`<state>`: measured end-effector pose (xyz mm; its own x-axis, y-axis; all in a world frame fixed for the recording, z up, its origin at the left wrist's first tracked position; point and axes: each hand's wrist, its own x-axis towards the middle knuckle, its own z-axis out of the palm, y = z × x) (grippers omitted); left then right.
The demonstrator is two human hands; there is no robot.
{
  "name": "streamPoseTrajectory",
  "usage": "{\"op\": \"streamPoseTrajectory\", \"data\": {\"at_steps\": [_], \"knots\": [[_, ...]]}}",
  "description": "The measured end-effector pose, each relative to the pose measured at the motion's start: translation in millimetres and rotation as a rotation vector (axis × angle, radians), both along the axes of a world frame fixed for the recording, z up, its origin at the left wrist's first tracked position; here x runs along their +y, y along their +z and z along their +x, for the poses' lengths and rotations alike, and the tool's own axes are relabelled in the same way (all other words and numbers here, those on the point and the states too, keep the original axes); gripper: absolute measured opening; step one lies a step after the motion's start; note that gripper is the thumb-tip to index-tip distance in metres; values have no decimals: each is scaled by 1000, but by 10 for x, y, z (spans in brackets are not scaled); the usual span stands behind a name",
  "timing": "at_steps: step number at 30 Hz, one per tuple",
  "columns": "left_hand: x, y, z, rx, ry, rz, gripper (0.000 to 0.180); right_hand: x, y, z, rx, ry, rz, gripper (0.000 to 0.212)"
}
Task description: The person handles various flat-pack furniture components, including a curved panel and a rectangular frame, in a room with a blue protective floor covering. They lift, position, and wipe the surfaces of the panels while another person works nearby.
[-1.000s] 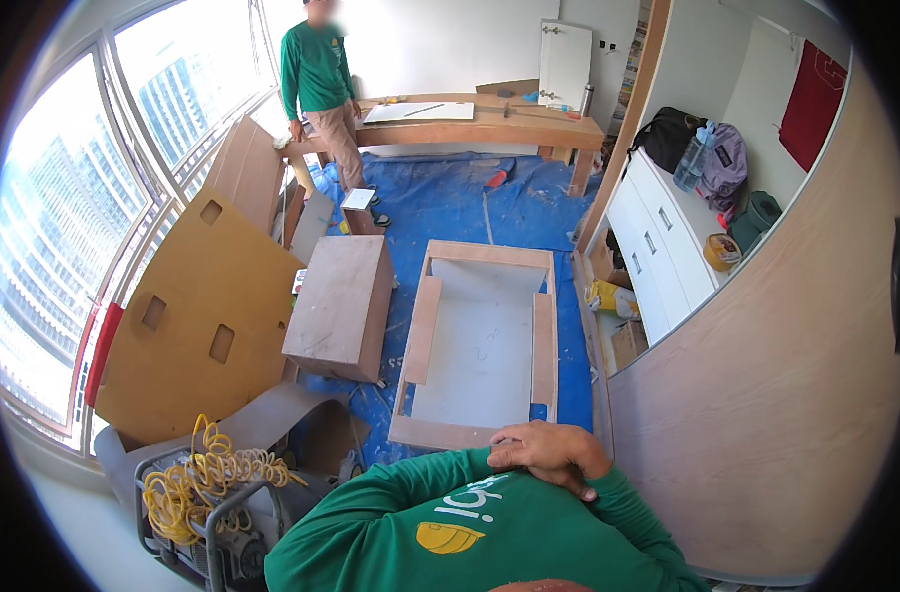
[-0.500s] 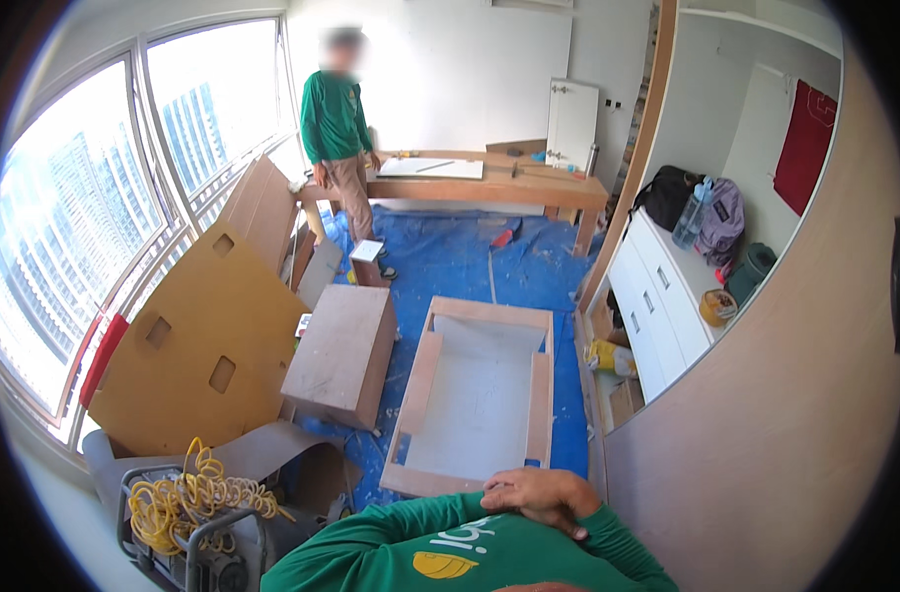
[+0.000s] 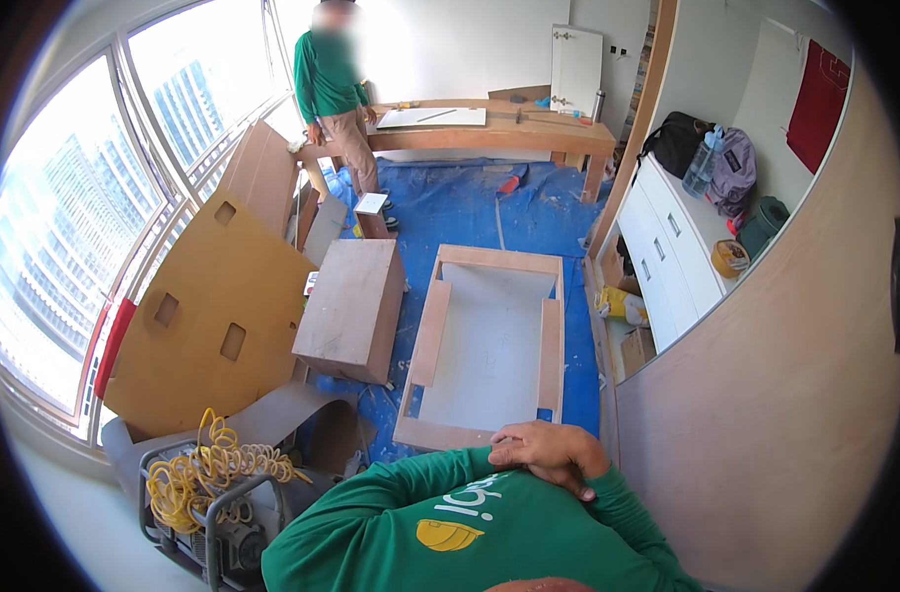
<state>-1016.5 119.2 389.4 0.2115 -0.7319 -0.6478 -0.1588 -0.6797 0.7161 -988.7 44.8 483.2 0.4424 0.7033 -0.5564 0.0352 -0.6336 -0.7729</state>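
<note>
My right hand [image 3: 539, 446] is folded over my left wrist in front of my green long-sleeved shirt [image 3: 401, 513], its fingers curled round it. Of my left hand [image 3: 574, 482] only fingertips seem to show below the right one; the rest is hidden. No tool is visible in either hand. Just beyond them, a wooden frame with a white panel [image 3: 489, 345] lies on a blue floor sheet [image 3: 440, 192]. To its left stands a closed wooden box [image 3: 346, 301].
A co-worker [image 3: 330, 79] stands by a wooden workbench [image 3: 559, 138] at the back. An air compressor [image 3: 238, 543] with a coiled yellow hose [image 3: 213, 474] sits near left. A yellow board [image 3: 208, 326] leans by the windows. White drawers [image 3: 662, 247] holding bags stand right.
My view has tipped downward, so the room sits higher in the picture and more of my shirt shows. My hands stay folded together. The co-worker remains beside the bench.
</note>
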Motion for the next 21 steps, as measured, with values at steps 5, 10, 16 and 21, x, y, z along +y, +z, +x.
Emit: {"op": "streamPoseTrajectory", "data": {"at_steps": [5,10,16,21], "knots": [[-20,-26,-54,19,-3,-4,82,11,-119,-45,-8,-3,-28,73],[-57,-70,-53,6,-4,1,83,6,11,-59,39,-6,-3,75],[-112,-82,-48,-9,7,13,84,28,-14,-94,31,-49,-32,76],[-167,-79,-58,-14,4,25,85,42,-27,-89,12,-55,-12,76]]}}
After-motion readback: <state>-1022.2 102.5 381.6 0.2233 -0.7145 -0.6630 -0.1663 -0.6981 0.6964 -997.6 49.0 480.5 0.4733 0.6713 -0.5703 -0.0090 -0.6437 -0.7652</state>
